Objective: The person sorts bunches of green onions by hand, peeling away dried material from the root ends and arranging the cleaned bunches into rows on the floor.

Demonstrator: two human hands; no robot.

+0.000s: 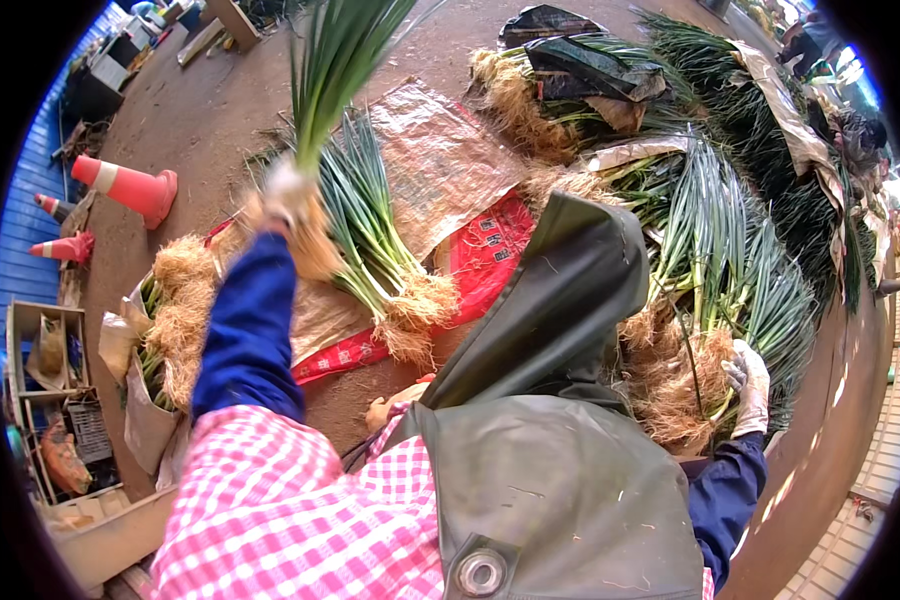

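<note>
My left hand (pixel 288 192), in a pale glove blurred by motion, is closed round a bunch of spring onions (pixel 332 85). Their green leaves point up and away, and the pale roots hang below the fist. Just right of it, another bunch of spring onions (pixel 375 225) lies on a red-edged woven sack (pixel 440 165), roots toward me. On the right, my gloved right hand (pixel 753 390) has its fingers curled at the root end of a large heap of spring onions (pixel 715 240). What lies inside its grasp is partly hidden.
Rooty bundles (pixel 182 320) lie at left, near a wooden shelf unit (pixel 55 400). Red-and-white cones (pixel 130 190) lie farther left. More onions sit under black sheeting (pixel 590 70) and in a long row (pixel 780 160). A dark green apron (pixel 560 490) covers my lap.
</note>
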